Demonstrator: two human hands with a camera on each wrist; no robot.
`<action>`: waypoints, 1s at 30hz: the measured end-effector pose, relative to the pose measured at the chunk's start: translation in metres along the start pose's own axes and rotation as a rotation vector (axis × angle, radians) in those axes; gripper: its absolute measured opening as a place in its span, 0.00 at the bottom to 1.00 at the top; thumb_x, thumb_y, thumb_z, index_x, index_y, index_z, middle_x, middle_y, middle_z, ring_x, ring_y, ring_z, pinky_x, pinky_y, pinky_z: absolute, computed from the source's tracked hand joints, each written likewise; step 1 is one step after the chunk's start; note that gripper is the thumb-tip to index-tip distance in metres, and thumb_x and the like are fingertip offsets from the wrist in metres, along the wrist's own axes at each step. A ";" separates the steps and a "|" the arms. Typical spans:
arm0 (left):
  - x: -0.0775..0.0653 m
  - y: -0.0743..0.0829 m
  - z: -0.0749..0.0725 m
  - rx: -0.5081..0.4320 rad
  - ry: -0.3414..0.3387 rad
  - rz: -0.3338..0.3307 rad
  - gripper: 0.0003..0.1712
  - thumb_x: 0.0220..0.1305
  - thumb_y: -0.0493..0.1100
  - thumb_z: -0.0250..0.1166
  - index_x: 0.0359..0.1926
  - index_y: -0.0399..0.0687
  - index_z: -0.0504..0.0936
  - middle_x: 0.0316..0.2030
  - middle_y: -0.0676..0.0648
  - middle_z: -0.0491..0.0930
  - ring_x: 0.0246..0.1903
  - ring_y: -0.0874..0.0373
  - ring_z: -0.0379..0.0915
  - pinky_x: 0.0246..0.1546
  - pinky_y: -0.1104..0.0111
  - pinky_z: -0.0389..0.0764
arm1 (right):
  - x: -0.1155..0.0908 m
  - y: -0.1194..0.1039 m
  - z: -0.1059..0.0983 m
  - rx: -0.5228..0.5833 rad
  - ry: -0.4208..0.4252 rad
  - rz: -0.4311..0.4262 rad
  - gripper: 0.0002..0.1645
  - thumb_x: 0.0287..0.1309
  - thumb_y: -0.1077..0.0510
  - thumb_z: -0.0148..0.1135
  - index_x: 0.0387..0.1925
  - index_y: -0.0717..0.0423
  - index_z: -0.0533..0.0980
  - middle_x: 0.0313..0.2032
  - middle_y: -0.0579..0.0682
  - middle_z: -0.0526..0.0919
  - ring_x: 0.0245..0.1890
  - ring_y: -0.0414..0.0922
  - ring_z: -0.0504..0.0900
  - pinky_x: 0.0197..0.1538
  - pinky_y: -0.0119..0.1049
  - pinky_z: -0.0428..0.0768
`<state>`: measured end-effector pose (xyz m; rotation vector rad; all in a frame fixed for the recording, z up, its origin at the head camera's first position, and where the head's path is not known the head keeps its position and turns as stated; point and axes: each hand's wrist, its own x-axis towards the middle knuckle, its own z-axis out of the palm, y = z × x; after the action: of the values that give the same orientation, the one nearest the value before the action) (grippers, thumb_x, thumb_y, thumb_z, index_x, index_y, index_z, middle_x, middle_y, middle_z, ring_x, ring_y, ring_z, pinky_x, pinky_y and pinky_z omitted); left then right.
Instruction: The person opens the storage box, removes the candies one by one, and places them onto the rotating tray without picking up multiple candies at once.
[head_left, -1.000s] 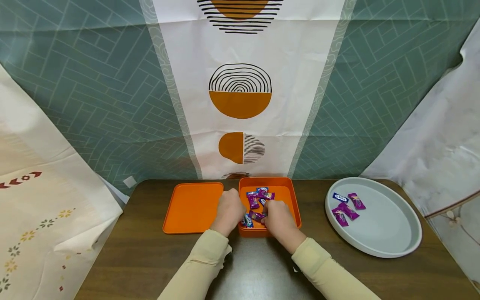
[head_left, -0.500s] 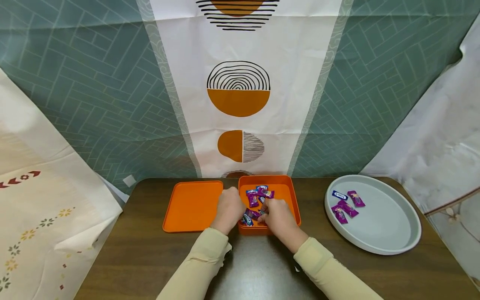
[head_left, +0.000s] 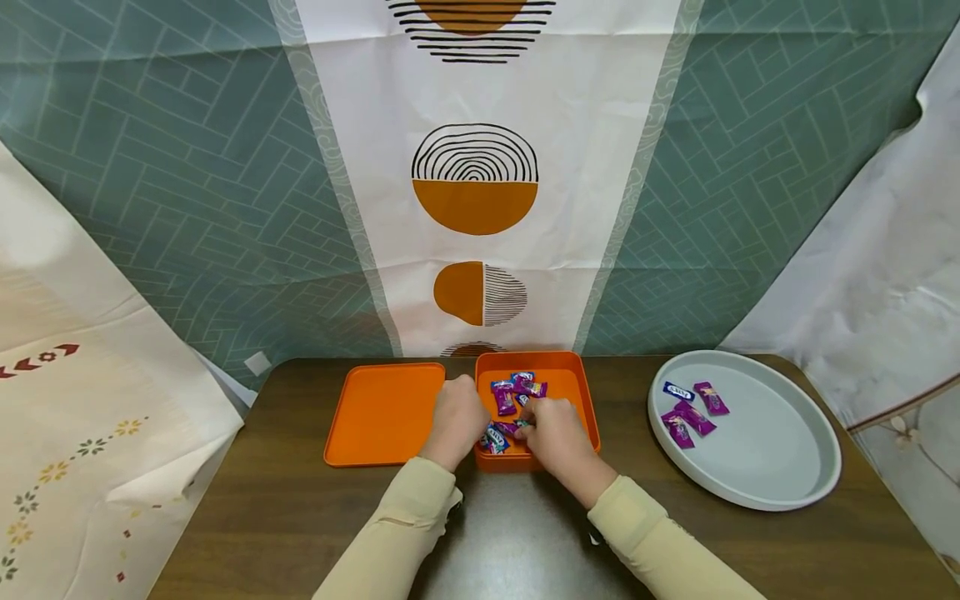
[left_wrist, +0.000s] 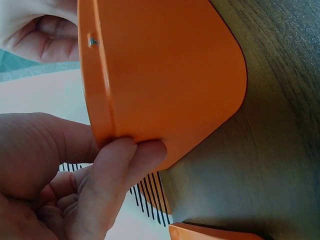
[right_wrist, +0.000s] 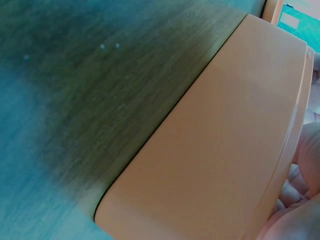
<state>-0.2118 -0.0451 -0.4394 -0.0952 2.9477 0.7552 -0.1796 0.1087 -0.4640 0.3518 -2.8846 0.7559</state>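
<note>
In the head view, an orange box [head_left: 572,360] holds several wrapped candies, some purple and some blue. My left hand [head_left: 459,421] grips the box's left side. Up close in the left wrist view, its thumb and fingers [left_wrist: 112,167] pinch the rim. My right hand [head_left: 557,433] reaches over the front right of the box with bent fingers. Its fingertips are down among the candies, by a purple candy [head_left: 507,427] and a blue candy [head_left: 496,440]. Whether they pinch one is hidden. The right wrist view shows mostly the box's outer wall [right_wrist: 200,135].
Left of the box lies a flat orange tray [head_left: 386,417]. A round grey tray [head_left: 780,442] stands at the right with several purple candies [head_left: 696,418] and a blue-and-white one [head_left: 678,391]. All rest on a dark wooden table [head_left: 262,517], with a patterned cloth [head_left: 480,292] hanging behind.
My right hand's fingertips have shifted slightly among the candies at the box's front, and the purple and blue candies there have moved a little. My left hand stays at the box's side.
</note>
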 end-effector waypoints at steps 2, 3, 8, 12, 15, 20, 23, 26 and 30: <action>0.000 0.000 -0.001 0.001 0.000 0.002 0.15 0.45 0.37 0.70 0.34 0.38 0.76 0.22 0.47 0.73 0.17 0.57 0.70 0.17 0.68 0.76 | 0.000 0.000 -0.001 0.019 0.010 -0.004 0.10 0.41 0.53 0.73 0.21 0.48 0.77 0.22 0.39 0.77 0.24 0.37 0.73 0.31 0.28 0.75; -0.001 0.000 -0.001 0.002 0.000 0.002 0.14 0.45 0.37 0.70 0.34 0.38 0.76 0.22 0.47 0.73 0.17 0.57 0.70 0.17 0.69 0.76 | 0.000 0.001 -0.001 0.028 0.015 -0.006 0.10 0.42 0.53 0.73 0.21 0.48 0.78 0.21 0.38 0.77 0.23 0.36 0.73 0.31 0.28 0.75; -0.002 0.000 -0.003 -0.005 0.005 0.009 0.13 0.45 0.37 0.70 0.32 0.38 0.77 0.20 0.47 0.73 0.16 0.57 0.69 0.16 0.69 0.75 | 0.001 0.002 -0.003 0.032 0.047 -0.037 0.06 0.45 0.55 0.71 0.21 0.47 0.79 0.21 0.37 0.77 0.24 0.36 0.74 0.33 0.28 0.76; -0.001 -0.001 -0.002 0.000 0.010 0.005 0.13 0.45 0.38 0.70 0.32 0.38 0.77 0.20 0.47 0.73 0.16 0.57 0.69 0.16 0.68 0.75 | 0.002 0.002 -0.007 0.008 0.071 -0.042 0.05 0.45 0.56 0.71 0.23 0.48 0.81 0.23 0.39 0.78 0.26 0.38 0.77 0.36 0.32 0.78; 0.000 -0.001 -0.001 0.007 0.012 0.005 0.13 0.45 0.38 0.70 0.32 0.38 0.78 0.21 0.47 0.73 0.16 0.57 0.70 0.16 0.68 0.75 | 0.003 0.004 -0.012 -0.005 0.093 -0.046 0.05 0.45 0.56 0.71 0.23 0.48 0.81 0.23 0.39 0.79 0.27 0.39 0.77 0.37 0.33 0.78; -0.001 -0.002 0.000 -0.009 0.016 0.010 0.12 0.46 0.38 0.69 0.32 0.38 0.77 0.21 0.47 0.73 0.15 0.56 0.69 0.15 0.68 0.74 | 0.004 0.010 -0.026 0.004 0.135 -0.038 0.05 0.45 0.57 0.71 0.23 0.48 0.81 0.24 0.39 0.79 0.27 0.38 0.77 0.35 0.32 0.78; -0.001 -0.003 0.000 -0.010 0.014 0.008 0.11 0.46 0.38 0.69 0.31 0.39 0.77 0.20 0.47 0.73 0.16 0.56 0.69 0.14 0.69 0.74 | 0.004 0.014 -0.037 0.003 0.139 -0.025 0.05 0.44 0.58 0.71 0.23 0.49 0.81 0.23 0.39 0.79 0.25 0.38 0.76 0.33 0.31 0.78; -0.001 -0.003 0.001 0.002 0.012 0.004 0.13 0.45 0.39 0.70 0.32 0.39 0.77 0.21 0.47 0.73 0.17 0.56 0.69 0.16 0.68 0.75 | 0.003 0.021 -0.049 -0.010 0.139 -0.023 0.04 0.45 0.58 0.71 0.23 0.49 0.81 0.23 0.39 0.79 0.24 0.38 0.76 0.32 0.31 0.77; 0.000 -0.003 0.001 0.011 0.008 0.000 0.15 0.45 0.40 0.71 0.33 0.39 0.78 0.22 0.48 0.73 0.18 0.56 0.70 0.19 0.66 0.77 | 0.001 0.030 -0.069 0.008 0.170 -0.035 0.03 0.46 0.59 0.70 0.25 0.51 0.82 0.24 0.41 0.80 0.23 0.37 0.76 0.29 0.30 0.77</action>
<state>-0.2117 -0.0467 -0.4418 -0.0984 2.9591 0.7410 -0.1829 0.1682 -0.4184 0.3207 -2.7106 0.7529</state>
